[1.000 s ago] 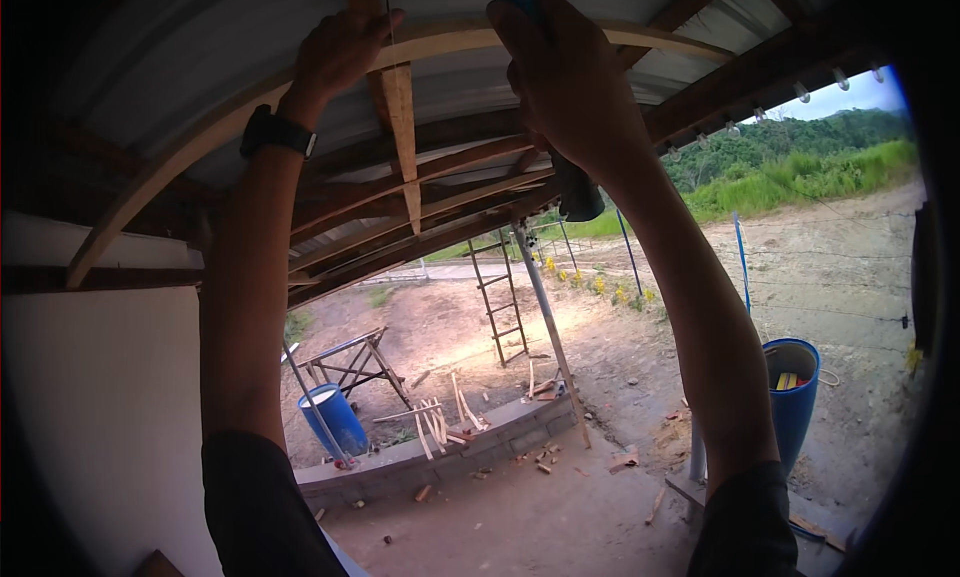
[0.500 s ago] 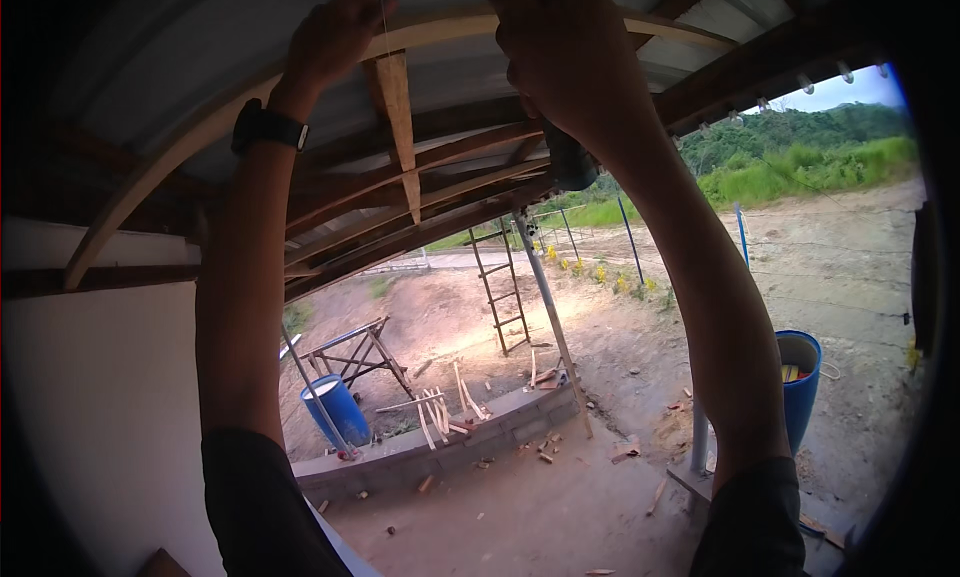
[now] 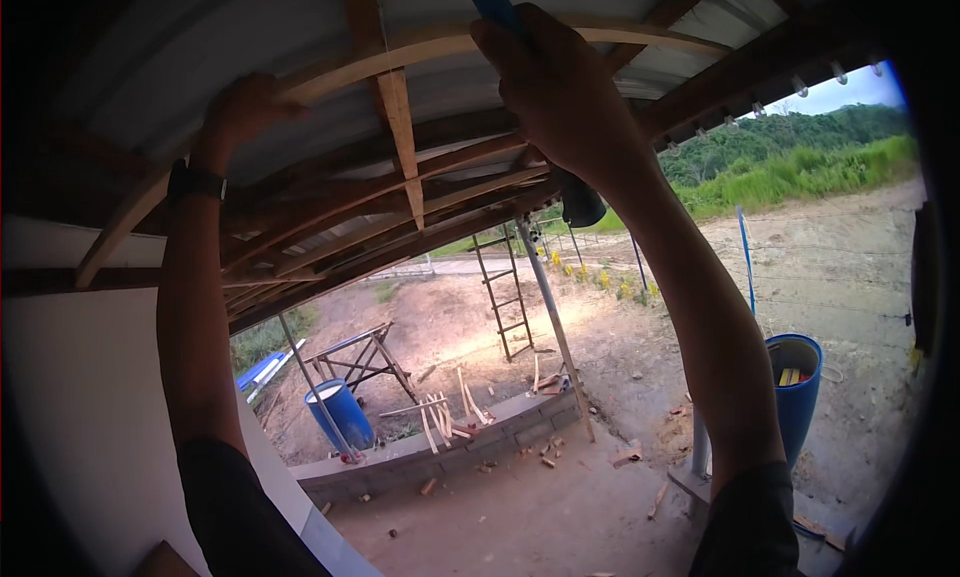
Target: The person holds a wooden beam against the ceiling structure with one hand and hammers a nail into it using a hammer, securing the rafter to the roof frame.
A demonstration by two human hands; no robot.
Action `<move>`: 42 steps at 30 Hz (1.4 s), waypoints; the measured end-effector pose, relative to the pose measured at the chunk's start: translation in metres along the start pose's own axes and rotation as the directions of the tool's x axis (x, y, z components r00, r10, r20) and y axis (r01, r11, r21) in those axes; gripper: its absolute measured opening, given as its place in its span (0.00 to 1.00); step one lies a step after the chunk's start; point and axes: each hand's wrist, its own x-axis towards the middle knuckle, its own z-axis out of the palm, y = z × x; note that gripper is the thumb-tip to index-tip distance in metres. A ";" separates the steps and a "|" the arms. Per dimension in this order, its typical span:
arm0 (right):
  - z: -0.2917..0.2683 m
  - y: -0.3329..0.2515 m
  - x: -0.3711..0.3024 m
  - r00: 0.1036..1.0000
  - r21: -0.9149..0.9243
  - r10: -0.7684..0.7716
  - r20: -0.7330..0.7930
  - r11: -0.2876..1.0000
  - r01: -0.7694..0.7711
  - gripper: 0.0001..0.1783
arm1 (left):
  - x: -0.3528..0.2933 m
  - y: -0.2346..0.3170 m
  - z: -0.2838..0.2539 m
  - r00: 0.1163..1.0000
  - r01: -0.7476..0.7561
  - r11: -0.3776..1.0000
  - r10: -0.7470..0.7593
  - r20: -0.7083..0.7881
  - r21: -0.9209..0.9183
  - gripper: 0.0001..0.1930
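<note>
Raised overhead at the left, my left hand [image 3: 245, 112] is closed around a pale wooden batten [image 3: 430, 49] that looks bowed across the view; a dark watch [image 3: 196, 182] is on that wrist. My right hand [image 3: 555, 82] grips a tool with a blue shaft [image 3: 492, 5] pointing upward and a black handle end [image 3: 580, 205] below the fist. The tool's top is cut off by the frame. Between my hands, a short upright piece of wood [image 3: 402, 127] hangs beneath the batten, and a thin line runs down in front of the batten there.
Corrugated roofing [image 3: 270, 37] and brown rafters lie close above. A white wall [image 3: 90, 397] stands at the left. Below are a low block wall [image 3: 480, 447] with wood strips, a blue barrel [image 3: 341, 413], another blue barrel [image 3: 800, 397], a ladder [image 3: 503, 297] and a metal post [image 3: 550, 317].
My left hand has moved left and down along the batten. My right hand has come lower, bringing the blue shaft into view. The view has shifted slightly.
</note>
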 end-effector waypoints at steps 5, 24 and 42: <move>0.009 -0.009 0.018 0.953 0.114 0.183 0.240 0.970 -0.215 0.08 | -0.010 0.026 -0.003 0.995 0.091 0.996 -0.092 -0.027 -0.021 0.34; 0.015 -0.018 0.005 0.877 0.271 0.366 0.311 0.850 -0.451 0.09 | -0.008 0.013 0.014 0.981 -0.004 0.991 0.029 -0.190 0.131 0.32; -0.015 -0.013 0.008 0.738 0.399 0.516 0.435 0.624 -0.672 0.17 | -0.012 0.014 0.011 0.982 0.002 0.993 0.020 -0.188 0.119 0.34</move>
